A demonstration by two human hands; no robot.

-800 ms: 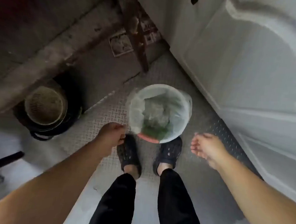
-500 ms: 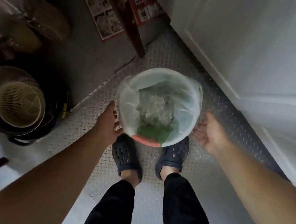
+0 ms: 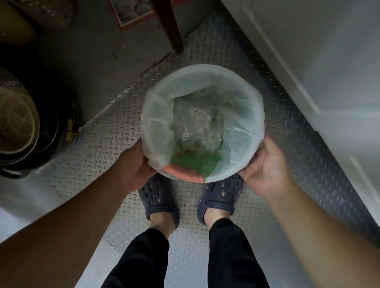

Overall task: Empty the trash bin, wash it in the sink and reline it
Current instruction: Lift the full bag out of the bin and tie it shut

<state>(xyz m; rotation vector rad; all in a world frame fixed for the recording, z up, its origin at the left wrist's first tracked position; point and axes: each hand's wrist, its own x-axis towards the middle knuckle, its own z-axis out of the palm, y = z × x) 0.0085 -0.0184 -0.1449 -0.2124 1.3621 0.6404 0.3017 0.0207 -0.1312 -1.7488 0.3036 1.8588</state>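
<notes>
A round trash bin (image 3: 250, 116) lined with a translucent white bag (image 3: 154, 128) stands on the floor in front of my feet. Inside lie crumpled clear plastic (image 3: 196, 126), a green leaf (image 3: 194, 162) and something orange-red at the near rim. My left hand (image 3: 134, 162) presses against the bin's left side, fingers wrapped under the rim. My right hand (image 3: 265, 166) cups the bin's right side, palm turned toward it. Both hands touch the bin; its lower wall is hidden from above.
The floor is grey diamond-plate matting (image 3: 100, 142). A white door or cabinet (image 3: 323, 63) runs along the right. A wooden furniture leg (image 3: 169, 26) stands behind the bin. At the left, a beige perforated basket (image 3: 8, 119) sits in a dark pot.
Both hands have closed in from beside the bin onto its two sides. The camera has dropped closer, so the bin appears larger.
</notes>
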